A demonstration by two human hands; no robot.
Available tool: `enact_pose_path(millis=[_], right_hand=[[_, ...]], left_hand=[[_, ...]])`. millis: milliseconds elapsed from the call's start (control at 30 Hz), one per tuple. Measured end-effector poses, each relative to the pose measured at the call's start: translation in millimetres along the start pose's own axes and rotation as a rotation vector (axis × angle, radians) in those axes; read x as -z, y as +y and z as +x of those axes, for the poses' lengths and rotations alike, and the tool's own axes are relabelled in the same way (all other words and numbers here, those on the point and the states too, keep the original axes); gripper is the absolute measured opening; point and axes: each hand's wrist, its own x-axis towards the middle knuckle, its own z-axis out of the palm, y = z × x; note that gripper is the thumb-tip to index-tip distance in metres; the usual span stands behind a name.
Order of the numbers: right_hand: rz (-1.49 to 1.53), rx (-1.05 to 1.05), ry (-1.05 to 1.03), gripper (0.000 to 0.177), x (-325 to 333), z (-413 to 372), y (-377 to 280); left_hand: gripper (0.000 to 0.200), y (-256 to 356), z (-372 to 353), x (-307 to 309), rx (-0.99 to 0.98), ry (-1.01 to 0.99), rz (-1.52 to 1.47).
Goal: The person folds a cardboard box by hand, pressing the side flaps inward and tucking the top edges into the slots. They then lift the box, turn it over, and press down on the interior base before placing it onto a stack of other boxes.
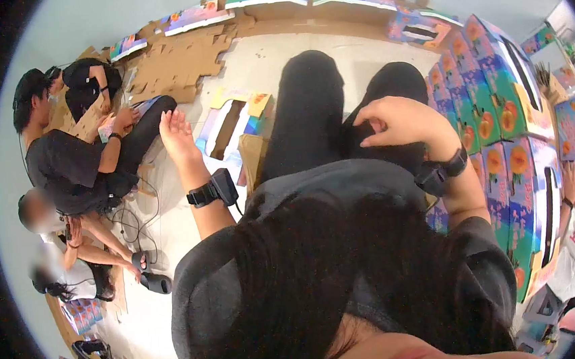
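My left hand [177, 135] is raised at the left, its fingers stretched upward and nothing in it. A flat printed carton [261, 105] with a long dark slot lies on the floor just right of it. My right hand [404, 122] hovers over my right thigh, fingers loosely curved and the thumb apart, with nothing visible in the grip. Black strapped devices sit on my left wrist [213, 189] and my right wrist [444, 172]. My legs [306, 110] in black trousers are bent in front of me.
Stacked fruit-printed cartons [497, 95] rise close on my right. Brown cardboard sheets [180, 65] lie at the far left, and more cartons [266, 0] line the wall. Several people sit at the left, one person [69, 156] holding a printed piece. Cables [143, 214] trail across the floor.
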Motion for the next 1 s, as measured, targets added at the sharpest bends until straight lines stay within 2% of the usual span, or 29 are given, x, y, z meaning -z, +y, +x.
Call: enact_pose_path(millis=[67,200,233,333,433,467,533,633,733,800,867,967,1000], right_hand=[[0.053,0.018,-0.023,0.035,-3.2,23.3,12.1],[0.079,-0.101,-0.124,0.041,-6.3,50.2,30.4],[0.112,-0.056,-0.104,0.043,-11.9,54.2,42.3],[0.091,-0.093,-0.117,0.044,-24.7,63.8,61.3],[0.215,-0.089,-0.121,0.045,-31.1,76.0,67.6],[0.259,-0.098,-0.132,0.045,-34.6,80.8,69.6],[0.306,-0.088,-0.147,0.046,-37.3,88.7,72.8],[0.359,-0.025,-0.152,0.047,-40.5,93.1,81.9],[0.417,-0.014,-0.138,0.047,-45.8,95.4,86.1],[0.432,-0.007,-0.142,0.047,-46.8,97.5,86.3],[0.411,-0.049,-0.193,0.044,-42.0,99.0,85.4],[0.401,-0.055,-0.185,0.039,-43.8,98.4,83.1],[0.394,-0.054,-0.185,0.039,-42.8,99.0,82.1]], left_hand=[[0.051,-10.3,14.8,16.5,0.077,0.04,0.056],[0.032,-51.7,43.9,63.6,0.212,-0.023,0.094],[0.034,-60.6,43.3,69.7,0.262,-0.053,0.122],[0.046,-94.0,46.4,74.1,0.385,-0.044,0.506],[0.049,-172.6,86.9,143.6,0.255,-0.491,1.104],[0.059,-190.8,77.8,146.9,0.131,-0.435,1.3],[0.08,-180.0,58.3,125.5,-0.176,-0.674,1.68],[0.105,-219.2,65.9,153.1,-0.163,-0.738,1.694],[0.121,-248.4,74.1,175.9,0.037,-0.711,1.873],[0.14,-250.4,76.1,175.5,0.138,-0.711,2.012],[0.148,-248.1,70.4,160.4,0.096,-0.554,2.099],[0.143,-242.0,75.1,150.1,0.297,-0.516,2.006],[0.138,-238.3,74.8,144.9,0.278,-0.504,2.002]])
